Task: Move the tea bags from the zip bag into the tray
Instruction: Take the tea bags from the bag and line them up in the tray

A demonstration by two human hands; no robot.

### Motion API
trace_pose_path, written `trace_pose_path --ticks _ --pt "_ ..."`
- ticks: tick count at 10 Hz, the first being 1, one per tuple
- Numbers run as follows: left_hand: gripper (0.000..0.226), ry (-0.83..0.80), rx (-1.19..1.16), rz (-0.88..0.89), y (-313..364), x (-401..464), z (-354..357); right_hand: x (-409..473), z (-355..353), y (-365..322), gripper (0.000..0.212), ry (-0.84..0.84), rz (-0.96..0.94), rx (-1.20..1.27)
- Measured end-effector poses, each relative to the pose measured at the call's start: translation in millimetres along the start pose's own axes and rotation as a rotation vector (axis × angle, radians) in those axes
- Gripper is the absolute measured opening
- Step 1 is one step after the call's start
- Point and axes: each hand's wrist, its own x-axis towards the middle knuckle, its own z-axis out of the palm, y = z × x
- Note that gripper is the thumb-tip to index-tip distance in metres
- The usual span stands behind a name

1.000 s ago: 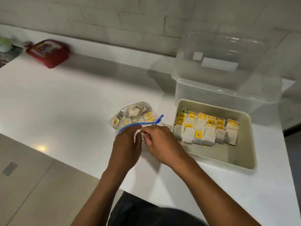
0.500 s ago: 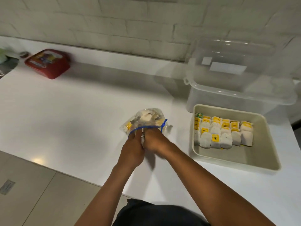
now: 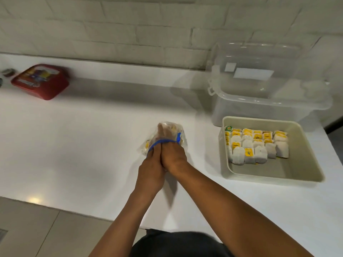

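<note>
Already the right hand's [image 3: 173, 154] fingers reach inside the zip bag [image 3: 165, 136], grip unclear; the left hand [image 3: 151, 164] pinches its blue rim. Far right, the tray [image 3: 297, 173] holds rows of tea bags [image 3: 257, 147]; a few remain bagged

White desk [image 3: 83, 145] set against a brick wall. Directly on it: a red box [image 3: 39, 81] at far left, a zip bag [image 3: 165, 138] at centre, a beige tray [image 3: 304, 169] at right, and a clear plastic container [image 3: 269, 101] just behind the tray.
</note>
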Motion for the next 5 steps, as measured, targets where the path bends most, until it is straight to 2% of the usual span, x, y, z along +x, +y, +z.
trace_pose_path --ticks 2,3,4,5 --pt "0.063 0.083 -0.016 0.074 -0.4 2.4 -7.4 -5.5 -6.9 -6.4 0.028 0.139 -0.037 0.074" --pt "0.053 0.088 -0.042 0.095 1.4 3.2 -10.3 -6.8 -0.9 -2.9 0.026 0.105 0.038 0.137" --pt "0.05 0.061 -0.064 0.053 -0.7 2.6 -11.1 -7.0 -1.8 -8.8 0.026 0.132 0.168 0.321" --pt "0.061 0.076 -0.003 0.089 -5.7 -1.3 -10.2 -5.8 -4.3 -12.3 0.03 0.114 0.142 0.269"
